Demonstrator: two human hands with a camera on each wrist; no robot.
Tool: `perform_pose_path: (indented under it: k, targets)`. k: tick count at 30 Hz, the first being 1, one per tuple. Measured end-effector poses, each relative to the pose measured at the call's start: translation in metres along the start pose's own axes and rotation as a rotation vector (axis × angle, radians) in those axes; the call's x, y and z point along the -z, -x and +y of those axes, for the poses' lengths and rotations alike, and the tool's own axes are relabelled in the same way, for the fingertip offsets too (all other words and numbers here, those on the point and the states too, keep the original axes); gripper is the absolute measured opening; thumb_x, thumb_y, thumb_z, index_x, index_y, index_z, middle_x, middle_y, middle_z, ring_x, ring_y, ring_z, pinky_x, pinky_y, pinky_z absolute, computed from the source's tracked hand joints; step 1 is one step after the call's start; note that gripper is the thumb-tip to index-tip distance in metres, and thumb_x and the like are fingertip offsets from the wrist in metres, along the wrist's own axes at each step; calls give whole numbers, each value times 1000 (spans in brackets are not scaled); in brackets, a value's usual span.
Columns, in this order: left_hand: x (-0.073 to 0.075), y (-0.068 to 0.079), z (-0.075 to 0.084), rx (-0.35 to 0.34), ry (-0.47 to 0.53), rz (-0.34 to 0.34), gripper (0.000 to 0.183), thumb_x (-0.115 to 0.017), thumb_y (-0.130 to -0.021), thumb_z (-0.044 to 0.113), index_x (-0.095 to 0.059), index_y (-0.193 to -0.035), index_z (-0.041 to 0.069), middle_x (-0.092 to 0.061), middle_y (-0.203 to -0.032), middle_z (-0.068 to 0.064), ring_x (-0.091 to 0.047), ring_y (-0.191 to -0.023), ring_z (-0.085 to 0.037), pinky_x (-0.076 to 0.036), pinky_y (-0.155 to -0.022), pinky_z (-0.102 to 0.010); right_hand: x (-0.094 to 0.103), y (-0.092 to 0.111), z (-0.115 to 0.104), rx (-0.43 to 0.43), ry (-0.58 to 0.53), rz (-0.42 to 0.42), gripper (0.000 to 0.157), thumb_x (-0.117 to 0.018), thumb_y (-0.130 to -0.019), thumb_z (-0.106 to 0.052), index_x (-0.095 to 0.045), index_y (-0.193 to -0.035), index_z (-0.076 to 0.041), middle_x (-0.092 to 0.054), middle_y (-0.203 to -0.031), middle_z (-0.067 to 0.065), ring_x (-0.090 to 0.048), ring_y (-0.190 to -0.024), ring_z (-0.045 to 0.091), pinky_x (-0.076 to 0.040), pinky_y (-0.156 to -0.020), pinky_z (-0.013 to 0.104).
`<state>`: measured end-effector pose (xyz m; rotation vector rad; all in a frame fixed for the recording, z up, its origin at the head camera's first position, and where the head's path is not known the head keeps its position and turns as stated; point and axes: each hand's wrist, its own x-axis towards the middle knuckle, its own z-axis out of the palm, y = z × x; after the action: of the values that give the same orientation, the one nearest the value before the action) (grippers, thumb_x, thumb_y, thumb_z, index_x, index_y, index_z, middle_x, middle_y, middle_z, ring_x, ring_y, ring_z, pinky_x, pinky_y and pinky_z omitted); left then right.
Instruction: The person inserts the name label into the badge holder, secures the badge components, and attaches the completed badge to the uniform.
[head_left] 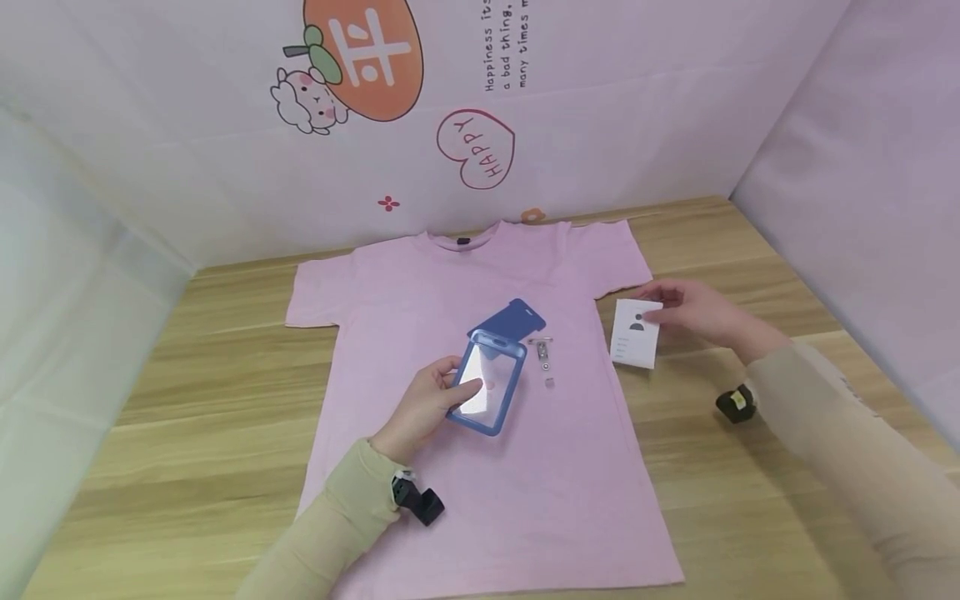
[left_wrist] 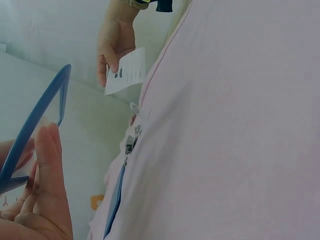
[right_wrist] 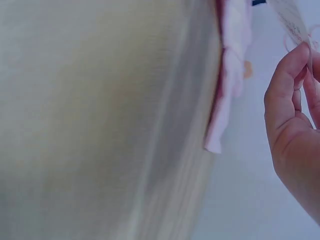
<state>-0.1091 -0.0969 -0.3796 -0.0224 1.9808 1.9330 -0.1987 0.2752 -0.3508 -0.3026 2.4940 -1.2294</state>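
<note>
My left hand (head_left: 429, 403) grips a blue-framed clear badge holder (head_left: 513, 390) over the pink T-shirt, thumb across its window. In the left wrist view the blue frame (left_wrist: 33, 116) is seen nearly edge-on beside the fingers. To the right, my right hand (head_left: 693, 310) pinches a white ID card (head_left: 634, 343) by its upper right edge; a dark person icon and small text lines show on it. The right wrist view has the card (right_wrist: 289, 19) between thumb and fingers. On the shirt lie a blue backing piece (head_left: 517, 317), partly behind the holder, and a metal badge clip (head_left: 543, 353).
The pink T-shirt (head_left: 555, 500) lies spread flat on a wood-grain table (head_left: 202, 400), collar toward the back. A printed cloth (head_left: 615, 125) hangs behind the table, with pale cloth at both sides. Each wrist wears a black camera mount (head_left: 417, 500).
</note>
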Motion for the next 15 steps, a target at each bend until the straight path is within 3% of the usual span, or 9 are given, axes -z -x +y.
perform_pose_path:
  k: [8, 15]
  targets:
    - [1, 0, -1, -1, 13, -4, 33, -60, -88, 2, -50, -116, -11, -70, -80, 2, -64, -67, -7, -53, -64, -21, 4, -1, -14, -18, -156, 65, 39, -61, -91, -10, -49, -127, 0, -56, -106, -3, -57, -89, 3, -53, -79, 21]
    - [1, 2, 0, -6, 26, 6, 32, -61, -87, 1, -50, -115, -12, -71, -83, -3, -64, -67, -6, -53, -64, -20, -7, -4, -20, 46, -223, 34, 31, -60, -90, -5, -53, -120, -3, -56, -102, -2, -58, -88, 5, -55, -78, 22]
